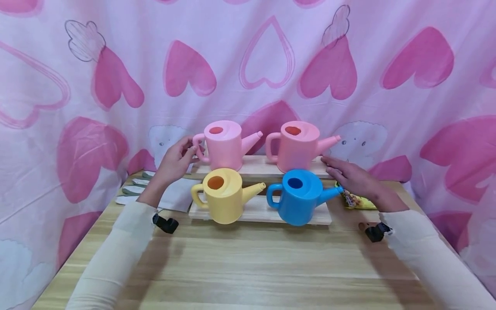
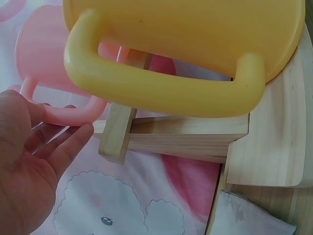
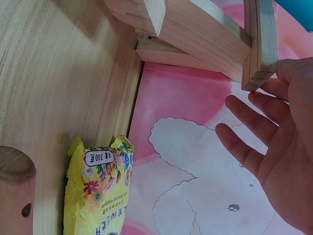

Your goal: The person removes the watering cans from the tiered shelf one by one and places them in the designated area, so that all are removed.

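Note:
Two pink watering cans, a left one (image 1: pixel 224 148) and a right one (image 1: pixel 297 148), stand on the rear, upper board (image 1: pixel 255 165) of a stepped wooden stand. A yellow watering can (image 1: pixel 225 202) and a blue one (image 1: pixel 300 204) stand on its front, lower board (image 1: pixel 259 211). At the left pink can's handle (image 2: pixel 68 116) is my left hand (image 1: pixel 176 159), thumb and fingers on either side of it. My right hand (image 1: pixel 350 174) pinches the right end of the upper board (image 3: pixel 261 58) between thumb and forefinger, its other fingers spread below.
White gloves with green cuffs (image 1: pixel 176 196) lie left of the stand on the wooden table (image 1: pixel 248 262). Right of it, behind my right wrist, lies a yellow printed packet (image 3: pixel 100 191). A pink heart-patterned curtain (image 1: pixel 248 56) hangs close behind the stand.

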Demonstrator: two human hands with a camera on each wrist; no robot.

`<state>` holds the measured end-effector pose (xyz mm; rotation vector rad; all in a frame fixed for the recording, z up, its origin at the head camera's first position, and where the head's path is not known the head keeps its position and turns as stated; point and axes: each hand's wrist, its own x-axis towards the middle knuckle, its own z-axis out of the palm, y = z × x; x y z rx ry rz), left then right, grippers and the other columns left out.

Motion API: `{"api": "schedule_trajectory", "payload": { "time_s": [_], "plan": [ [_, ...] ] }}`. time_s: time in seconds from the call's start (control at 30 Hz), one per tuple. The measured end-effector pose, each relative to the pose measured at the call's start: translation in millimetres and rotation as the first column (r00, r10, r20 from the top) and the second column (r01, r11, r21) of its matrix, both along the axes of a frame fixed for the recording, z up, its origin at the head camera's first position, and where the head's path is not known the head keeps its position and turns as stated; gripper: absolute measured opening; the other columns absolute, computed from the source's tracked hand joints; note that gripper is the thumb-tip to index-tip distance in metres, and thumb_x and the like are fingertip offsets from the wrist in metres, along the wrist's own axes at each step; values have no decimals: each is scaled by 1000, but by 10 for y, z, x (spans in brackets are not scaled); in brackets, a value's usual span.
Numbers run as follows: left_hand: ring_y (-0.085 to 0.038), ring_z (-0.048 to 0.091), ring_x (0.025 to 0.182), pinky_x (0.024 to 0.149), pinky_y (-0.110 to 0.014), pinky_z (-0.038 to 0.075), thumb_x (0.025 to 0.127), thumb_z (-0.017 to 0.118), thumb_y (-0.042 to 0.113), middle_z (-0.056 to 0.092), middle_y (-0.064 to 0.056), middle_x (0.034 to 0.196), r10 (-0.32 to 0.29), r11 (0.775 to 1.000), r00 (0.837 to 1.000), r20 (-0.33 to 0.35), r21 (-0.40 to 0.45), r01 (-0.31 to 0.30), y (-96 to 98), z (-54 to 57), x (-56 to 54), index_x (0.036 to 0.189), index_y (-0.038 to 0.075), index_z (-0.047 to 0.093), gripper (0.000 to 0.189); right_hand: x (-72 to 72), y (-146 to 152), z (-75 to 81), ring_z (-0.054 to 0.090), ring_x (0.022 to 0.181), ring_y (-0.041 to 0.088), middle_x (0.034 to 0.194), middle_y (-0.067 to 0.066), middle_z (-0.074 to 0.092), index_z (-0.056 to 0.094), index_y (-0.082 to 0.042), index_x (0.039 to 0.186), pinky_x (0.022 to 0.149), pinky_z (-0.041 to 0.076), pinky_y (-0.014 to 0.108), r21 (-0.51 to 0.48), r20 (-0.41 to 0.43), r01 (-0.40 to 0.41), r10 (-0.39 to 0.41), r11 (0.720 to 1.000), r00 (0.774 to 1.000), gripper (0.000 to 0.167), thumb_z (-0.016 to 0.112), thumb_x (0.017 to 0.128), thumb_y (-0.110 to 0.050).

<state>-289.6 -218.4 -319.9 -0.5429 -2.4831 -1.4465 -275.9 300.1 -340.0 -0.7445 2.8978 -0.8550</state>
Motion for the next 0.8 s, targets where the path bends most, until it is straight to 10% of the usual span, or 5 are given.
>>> {"api": "schedule_trajectory", "payload": {
  "time_s": [0.8],
  "plan": [
    [-30, 64, 107, 89, -36, 57, 110, 51, 14, 62, -17, 118, 39, 997, 996, -82, 64, -34, -2, 181, 84, 136, 0, 52, 30, 9, -3, 10, 24, 148, 50, 165, 20, 26, 29, -12, 163, 108, 33, 71, 2, 20, 24, -24, 1000, 1000, 61, 47, 111, -36]
  ]
}}
